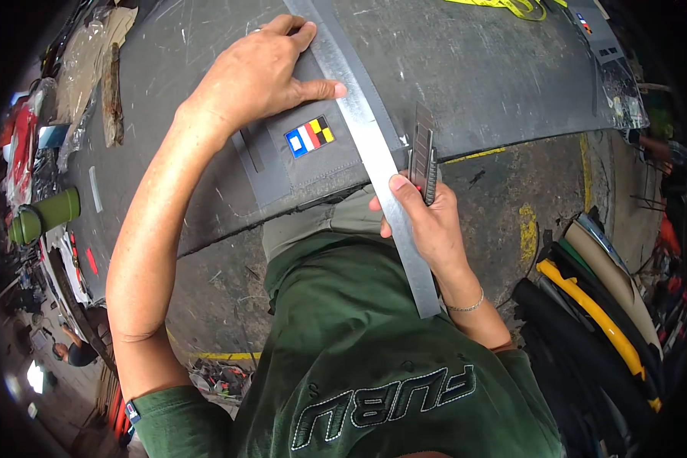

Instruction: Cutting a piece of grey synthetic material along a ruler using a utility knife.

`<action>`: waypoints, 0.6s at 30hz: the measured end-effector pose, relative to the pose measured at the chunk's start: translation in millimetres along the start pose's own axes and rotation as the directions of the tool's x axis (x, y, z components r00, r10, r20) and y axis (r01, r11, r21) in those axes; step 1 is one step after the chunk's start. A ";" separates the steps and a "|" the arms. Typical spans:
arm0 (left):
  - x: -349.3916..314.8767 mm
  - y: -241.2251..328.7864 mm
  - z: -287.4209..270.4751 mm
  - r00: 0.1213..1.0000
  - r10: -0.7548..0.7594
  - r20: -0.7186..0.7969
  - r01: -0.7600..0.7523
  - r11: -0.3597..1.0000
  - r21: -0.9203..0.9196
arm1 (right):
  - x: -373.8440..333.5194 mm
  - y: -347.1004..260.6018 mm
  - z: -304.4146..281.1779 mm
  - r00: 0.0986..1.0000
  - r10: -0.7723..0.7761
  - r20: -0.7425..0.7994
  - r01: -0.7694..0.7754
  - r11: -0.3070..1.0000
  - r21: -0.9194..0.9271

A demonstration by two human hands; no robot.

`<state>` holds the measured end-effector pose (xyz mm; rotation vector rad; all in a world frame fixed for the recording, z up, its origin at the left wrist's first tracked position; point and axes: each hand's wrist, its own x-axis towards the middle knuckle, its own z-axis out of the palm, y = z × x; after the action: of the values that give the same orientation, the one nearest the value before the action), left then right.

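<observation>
A long metal straightedge (375,153) lies across a dark grey sheet piece (336,162) and sticks out past the near table edge towards me. My left hand (248,80) has its thumb and fingertips spread along the straightedge's left side, with the thumb pressing on it. My right hand (433,225) is closed round the straightedge's overhanging part, thumb on top and fingers curling under. That same hand also holds a utility knife (421,156), blade pointing away from me. Just left of the straightedge, a colourful flag-patterned patch (310,137) sits on the grey piece.
The scratched dark work table (466,84) fills the far side. A yellow strap (511,8) lies at its back. On the left are a green flask (49,215) and plastic-wrapped material (76,61). Rolls of material (595,305) stand at the lower right.
</observation>
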<state>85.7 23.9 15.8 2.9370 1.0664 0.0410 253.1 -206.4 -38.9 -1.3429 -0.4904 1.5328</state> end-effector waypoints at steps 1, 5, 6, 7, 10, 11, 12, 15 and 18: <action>-1.7 0.1 1.3 0.999 0.018 -0.042 -0.018 1.000 0.011 | 0.2 0.5 0.0 1.000 -0.002 0.000 0.002 1.000 0.005; 0.1 0.8 3.2 1.000 -0.001 -0.027 0.001 1.000 -0.006 | 0.0 0.9 -0.6 1.000 0.005 -0.002 -0.005 0.999 0.033; -0.2 1.0 3.2 0.999 -0.005 -0.034 0.005 1.000 0.002 | -0.3 1.1 -0.5 1.000 -0.006 0.008 0.006 0.999 0.044; -0.4 1.1 3.1 0.999 -0.009 -0.041 0.009 1.000 0.010 | -0.5 0.7 -0.6 1.000 -0.008 0.011 0.007 0.999 0.044; -0.5 2.1 3.8 0.999 -0.015 -0.046 0.016 1.000 0.018 | -0.4 0.4 -0.4 1.000 -0.003 0.008 0.003 0.999 0.032; -0.5 2.6 3.1 0.999 -0.015 -0.046 0.016 1.000 0.018 | -0.1 0.3 0.1 1.000 -0.003 0.008 0.003 0.999 0.033; -0.2 3.7 1.1 0.999 -0.050 -0.006 0.050 0.999 -0.007 | -0.3 -0.4 0.1 1.000 -0.002 0.006 0.002 0.999 0.032; -0.3 3.6 1.2 0.997 -0.078 0.025 0.079 0.996 -0.030 | 0.1 1.4 -0.5 1.000 -0.003 0.014 0.002 0.999 0.035; -0.3 4.3 1.0 0.997 -0.078 0.021 0.078 0.997 -0.027 | 0.2 0.7 -0.6 1.000 0.003 0.007 -0.003 1.000 0.026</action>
<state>88.2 20.4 15.0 2.8621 1.1665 0.0255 253.4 -206.7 -39.8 -1.3198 -0.4716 1.5414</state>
